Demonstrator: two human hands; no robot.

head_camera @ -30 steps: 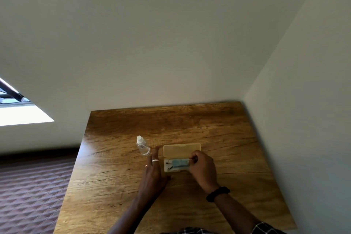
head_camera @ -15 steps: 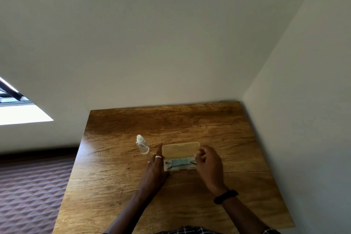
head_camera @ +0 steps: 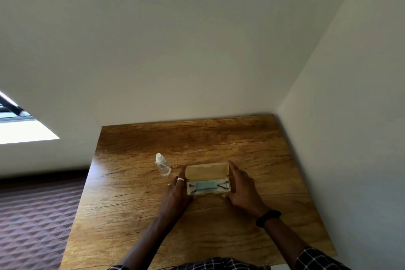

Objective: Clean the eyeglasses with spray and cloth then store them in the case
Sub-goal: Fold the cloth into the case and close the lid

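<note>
A tan eyeglass case (head_camera: 207, 172) lies open on the wooden table (head_camera: 219, 142), its lid raised toward the back. Inside rest dark-framed eyeglasses (head_camera: 224, 183) with a folded light blue cloth (head_camera: 206, 185) on top of them. My left hand (head_camera: 178, 190) presses against the case's left end, fingers extended up along the lid. At the case's right end sits my right hand (head_camera: 242, 186), fingers reaching to the lid's right corner. A small clear spray bottle (head_camera: 162, 165) with a white cap stands just left of the case.
The table stands in a corner, with white walls behind it and on its right. On the left is dark patterned floor (head_camera: 32, 215) beyond the table's left edge. A black band circles my right wrist (head_camera: 268, 217).
My right hand left the cloth inside the case and moved out to the case's right end. My left hand slid up along the left end. The case and bottle stayed in place.
</note>
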